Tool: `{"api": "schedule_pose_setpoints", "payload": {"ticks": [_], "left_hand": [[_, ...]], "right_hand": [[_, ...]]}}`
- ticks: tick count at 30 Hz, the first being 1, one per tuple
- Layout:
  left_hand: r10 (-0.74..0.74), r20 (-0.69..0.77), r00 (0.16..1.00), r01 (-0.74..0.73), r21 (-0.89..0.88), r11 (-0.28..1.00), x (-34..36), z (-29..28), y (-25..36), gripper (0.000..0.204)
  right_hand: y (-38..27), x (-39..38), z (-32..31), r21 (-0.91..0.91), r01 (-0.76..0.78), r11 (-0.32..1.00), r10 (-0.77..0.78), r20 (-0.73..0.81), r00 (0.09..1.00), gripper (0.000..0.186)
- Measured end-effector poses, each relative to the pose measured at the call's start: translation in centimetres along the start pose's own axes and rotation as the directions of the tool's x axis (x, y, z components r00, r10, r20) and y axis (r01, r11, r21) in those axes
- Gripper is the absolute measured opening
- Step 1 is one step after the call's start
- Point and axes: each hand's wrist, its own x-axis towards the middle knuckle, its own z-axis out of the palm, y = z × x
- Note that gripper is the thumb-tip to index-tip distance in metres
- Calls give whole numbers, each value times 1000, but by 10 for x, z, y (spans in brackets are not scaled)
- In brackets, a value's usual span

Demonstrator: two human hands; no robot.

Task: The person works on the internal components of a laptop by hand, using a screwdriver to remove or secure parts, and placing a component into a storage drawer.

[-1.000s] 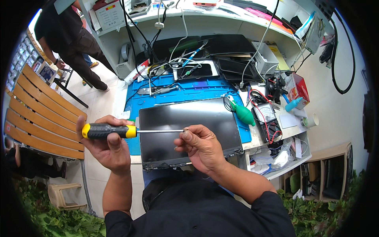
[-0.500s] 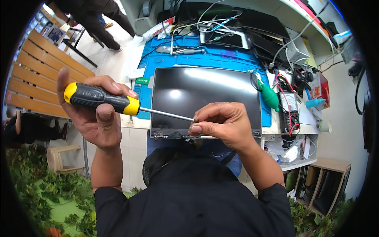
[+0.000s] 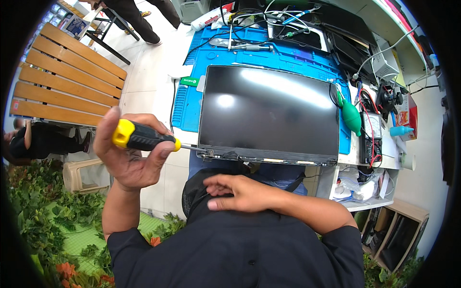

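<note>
My left hand point(image 3: 126, 168) is closed round the black-and-yellow handle of a screwdriver point(image 3: 146, 138). Its metal shaft points right, and the tip is at the lower left corner of a laptop display point(image 3: 269, 113), by a small hinge-like metal part point(image 3: 209, 152). The dark panel lies face up, with its near edge at the table's edge and a thin strip of parts exposed along it. In front of my body, below that edge, my right hand point(image 3: 242, 193) has its fingers loosely bent and the thumb apart. Nothing shows in it.
A blue repair mat point(image 3: 189, 103) lies under the display. Right of it are a green air blower point(image 3: 352, 119) and a multimeter point(image 3: 370, 139) with red leads. Cables and tools point(image 3: 249, 47) crowd the back. A slatted wooden bench point(image 3: 72, 77) stands at left; another person's legs point(image 3: 137, 19) are beyond.
The screwdriver tip has gone from my right fingers to the display's lower left corner. My right hand has let go of the tip and dropped toward my body. The view has shifted.
</note>
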Motion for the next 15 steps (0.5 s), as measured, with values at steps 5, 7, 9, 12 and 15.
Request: {"api": "schedule_pose_setpoints", "payload": {"ticks": [5, 7, 9, 12, 15], "left_hand": [[30, 9, 1000, -30, 20, 999, -13, 9, -10, 96], [23, 11, 1000, -23, 13, 1000, -14, 10, -10, 95], [15, 18, 1000, -15, 13, 1000, -14, 11, -10, 95], [4, 33, 999, -5, 28, 1000, -14, 11, -9, 94], [17, 32, 999, -19, 56, 998, -14, 13, -7, 94]], "right_hand": [[4, 18, 2, 353, -58, 934, 57, 14, 998, 93], [4, 18, 2, 393, -43, 919, 43, 8, 999, 97], [5, 17, 1, 410, -17, 912, 25, -14, 1000, 101], [2, 16, 1, 416, 27, 909, -22, -17, 1000, 102], [3, 15, 1, 412, 31, 911, -29, -11, 1000, 101]]}}
